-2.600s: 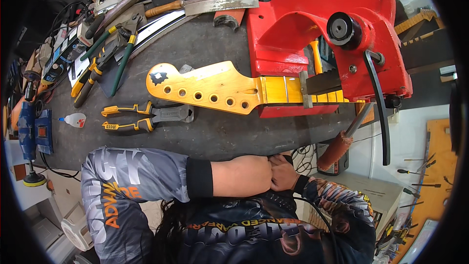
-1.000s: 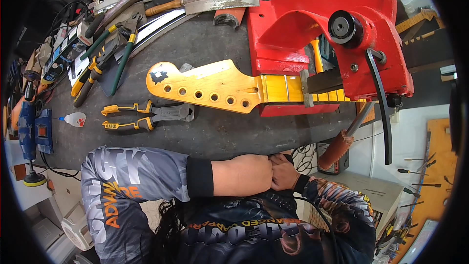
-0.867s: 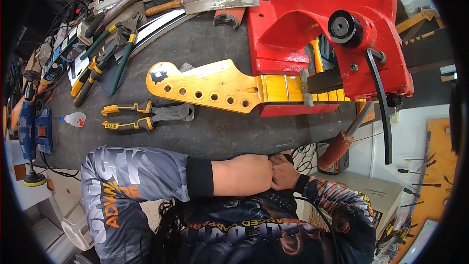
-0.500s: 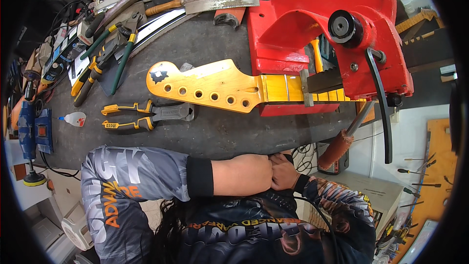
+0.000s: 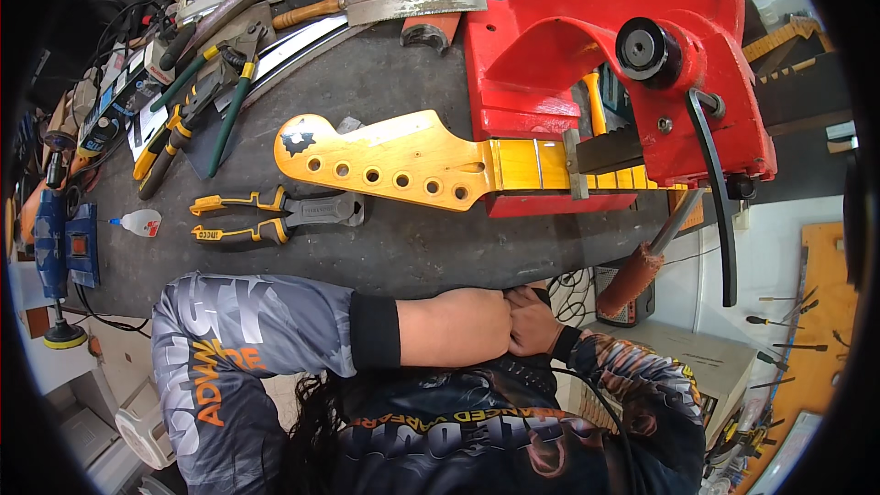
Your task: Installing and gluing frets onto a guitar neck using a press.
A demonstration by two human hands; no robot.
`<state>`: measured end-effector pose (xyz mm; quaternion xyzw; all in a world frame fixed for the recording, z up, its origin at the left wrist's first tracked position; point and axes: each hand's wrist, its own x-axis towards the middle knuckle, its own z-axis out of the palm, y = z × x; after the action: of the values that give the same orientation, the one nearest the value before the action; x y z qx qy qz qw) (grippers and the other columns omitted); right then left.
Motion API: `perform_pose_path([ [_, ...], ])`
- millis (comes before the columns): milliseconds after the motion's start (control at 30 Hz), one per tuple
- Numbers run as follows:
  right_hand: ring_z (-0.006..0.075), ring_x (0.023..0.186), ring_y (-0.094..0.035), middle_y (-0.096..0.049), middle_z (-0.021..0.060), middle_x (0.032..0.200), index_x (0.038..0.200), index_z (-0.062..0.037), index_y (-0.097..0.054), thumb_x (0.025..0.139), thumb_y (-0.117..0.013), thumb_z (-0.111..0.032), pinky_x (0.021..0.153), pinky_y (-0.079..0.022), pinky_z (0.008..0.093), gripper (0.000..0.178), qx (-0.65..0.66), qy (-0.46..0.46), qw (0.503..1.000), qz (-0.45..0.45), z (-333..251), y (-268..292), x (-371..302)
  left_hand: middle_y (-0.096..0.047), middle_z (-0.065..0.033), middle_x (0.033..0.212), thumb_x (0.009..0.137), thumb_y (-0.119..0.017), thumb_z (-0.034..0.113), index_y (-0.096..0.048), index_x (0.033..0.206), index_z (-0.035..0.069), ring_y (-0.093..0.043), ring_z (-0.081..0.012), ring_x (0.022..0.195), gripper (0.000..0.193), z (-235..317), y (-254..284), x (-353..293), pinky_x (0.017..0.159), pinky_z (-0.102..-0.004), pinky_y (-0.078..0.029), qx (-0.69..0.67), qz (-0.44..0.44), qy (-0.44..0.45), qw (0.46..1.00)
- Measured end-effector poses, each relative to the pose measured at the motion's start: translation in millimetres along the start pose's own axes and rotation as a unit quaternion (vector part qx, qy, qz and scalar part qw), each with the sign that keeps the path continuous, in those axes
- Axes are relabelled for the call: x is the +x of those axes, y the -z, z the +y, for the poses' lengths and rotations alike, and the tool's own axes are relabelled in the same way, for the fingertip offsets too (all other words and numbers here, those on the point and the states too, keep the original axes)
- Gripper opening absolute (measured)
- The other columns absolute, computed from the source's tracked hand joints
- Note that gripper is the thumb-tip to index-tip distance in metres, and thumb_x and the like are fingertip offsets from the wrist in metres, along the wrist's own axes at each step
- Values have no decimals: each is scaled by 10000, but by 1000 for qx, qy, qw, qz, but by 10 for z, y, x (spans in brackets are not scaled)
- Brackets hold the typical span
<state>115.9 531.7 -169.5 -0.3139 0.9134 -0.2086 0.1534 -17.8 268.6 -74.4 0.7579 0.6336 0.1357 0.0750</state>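
Note:
In front of my body, near the bench's front edge, my arms are brought together. My left forearm (image 5: 454,327) reaches across to the right, and my right hand (image 5: 532,326) lies closed over its wrist end. My left hand is mostly hidden there, so its fingers do not show. Beyond the hands, apart from them, is a maple guitar neck (image 5: 385,165). Its headstock, with a row of tuner holes, points left, and its fretted part lies in a red press (image 5: 522,115). Yellow-and-black end nippers (image 5: 284,218) lie on the bench in front of the headstock.
A small glue bottle (image 5: 142,223) and a blue power tool (image 5: 48,243) are at the left. Green-handled pliers (image 5: 236,110) and a wooden-handled saw (image 5: 412,5) lie among piled tools behind. The press's black lever (image 5: 720,211) hangs down at the right, beside a leather-wrapped handle (image 5: 631,282).

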Motion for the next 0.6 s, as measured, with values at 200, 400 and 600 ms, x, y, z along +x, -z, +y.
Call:
perform_pose_path([
  [200, 376, 1364, -608, -700, 157, 1401, 1238, -33, -782, 878, -751, -270, 1263, -387, 552, 432, 0, 3, 1000, 0, 3, -7, -3, -813, -140, 863, 883, -741, 207, -871, 856, 75, -784, -344, 872, 187, 7, -4, 8, 761, -444, -609, 2, -2, 8, 1000],
  [400, 375, 1362, -610, -704, 156, 1397, 1242, -33, -780, 874, -752, -263, 1262, -390, 549, 435, -1, 3, 1000, -1, 9, -10, -7, -815, -137, 863, 881, -743, 206, -873, 862, 77, -787, -346, 875, 184, 4, 1, 4, 766, -448, -612, 4, -3, 1, 1000],
  [600, 370, 1347, -614, -705, 148, 1379, 1243, -36, -781, 869, -756, -263, 1248, -398, 546, 438, -3, 4, 1000, 4, 12, -23, -13, -822, -129, 868, 883, -746, 209, -875, 862, 90, -796, -341, 887, 177, -1, 16, 5, 785, -447, -616, -5, -12, 0, 1000],
])
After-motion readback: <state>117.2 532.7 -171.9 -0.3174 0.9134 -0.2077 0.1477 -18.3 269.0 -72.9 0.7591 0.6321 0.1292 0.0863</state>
